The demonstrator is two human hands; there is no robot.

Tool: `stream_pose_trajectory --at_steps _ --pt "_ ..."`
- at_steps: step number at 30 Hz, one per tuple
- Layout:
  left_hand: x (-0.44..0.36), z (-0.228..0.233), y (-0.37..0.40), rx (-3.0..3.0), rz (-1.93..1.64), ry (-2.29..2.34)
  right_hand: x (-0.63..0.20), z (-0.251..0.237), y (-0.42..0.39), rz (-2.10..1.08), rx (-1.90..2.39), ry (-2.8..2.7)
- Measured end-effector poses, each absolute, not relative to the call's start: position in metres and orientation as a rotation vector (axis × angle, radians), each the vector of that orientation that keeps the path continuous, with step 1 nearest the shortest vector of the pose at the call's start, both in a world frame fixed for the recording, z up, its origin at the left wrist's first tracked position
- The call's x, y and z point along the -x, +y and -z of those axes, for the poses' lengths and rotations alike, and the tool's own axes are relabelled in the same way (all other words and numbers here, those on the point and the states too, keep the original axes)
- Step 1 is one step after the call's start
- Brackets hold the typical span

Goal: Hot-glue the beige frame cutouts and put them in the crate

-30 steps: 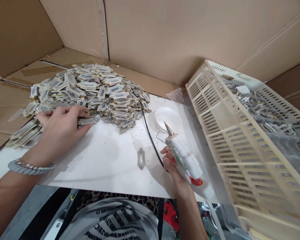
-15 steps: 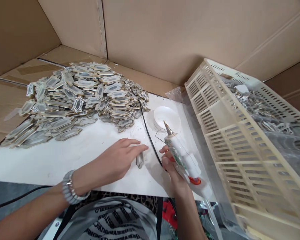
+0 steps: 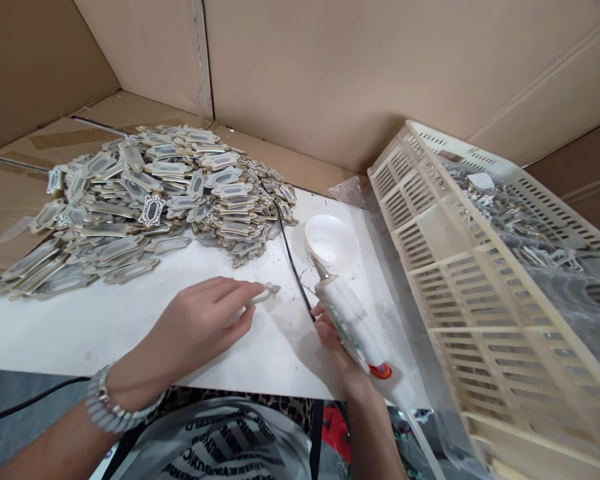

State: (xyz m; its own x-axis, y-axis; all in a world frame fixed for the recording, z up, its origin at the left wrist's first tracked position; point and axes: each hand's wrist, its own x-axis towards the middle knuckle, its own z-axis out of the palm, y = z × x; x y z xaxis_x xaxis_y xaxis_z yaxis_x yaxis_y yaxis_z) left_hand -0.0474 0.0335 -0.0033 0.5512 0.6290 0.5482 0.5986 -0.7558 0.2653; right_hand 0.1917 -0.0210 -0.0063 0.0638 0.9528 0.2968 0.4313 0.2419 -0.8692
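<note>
My left hand (image 3: 207, 317) is closed on a small label frame (image 3: 265, 294), pinched between thumb and fingers just above the white table (image 3: 145, 327). Its outer end sticks out past my fingertips; the rest is hidden by them. In my right hand (image 3: 333, 340) is a white hot glue gun (image 3: 355, 320), its metal nozzle tipped up and to the left, apart from the label frame. A glue stick trails from the gun's rear. To the left, a big heap of similar label frames (image 3: 170, 180) covers the back of the table.
A shallow white dish (image 3: 333, 241) stands beyond the nozzle. A black cord (image 3: 291, 257) crosses the table from the heap. On the right, a cream plastic crate (image 3: 450, 287) holds bagged metal pieces. Cardboard walls (image 3: 305, 73) enclose the back.
My left hand has picked up the label frame from the table and drawn back to the left with it. The glue gun has shifted slightly left and down.
</note>
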Motion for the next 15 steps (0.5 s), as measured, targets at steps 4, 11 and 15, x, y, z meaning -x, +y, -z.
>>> stream_pose_trajectory --at_steps 4,11,15 --pt "0.057 -0.014 0.036 -2.806 -1.207 1.155 -0.190 0.010 -0.021 -0.712 1.257 -1.620" --pt "0.060 -0.026 0.035 -2.874 -1.274 1.250 -0.189 0.014 -0.021 -0.781 1.164 -1.711" --pt "0.060 -0.028 0.033 -2.888 -1.281 1.262 -0.185 0.011 -0.022 -0.786 1.157 -1.746"
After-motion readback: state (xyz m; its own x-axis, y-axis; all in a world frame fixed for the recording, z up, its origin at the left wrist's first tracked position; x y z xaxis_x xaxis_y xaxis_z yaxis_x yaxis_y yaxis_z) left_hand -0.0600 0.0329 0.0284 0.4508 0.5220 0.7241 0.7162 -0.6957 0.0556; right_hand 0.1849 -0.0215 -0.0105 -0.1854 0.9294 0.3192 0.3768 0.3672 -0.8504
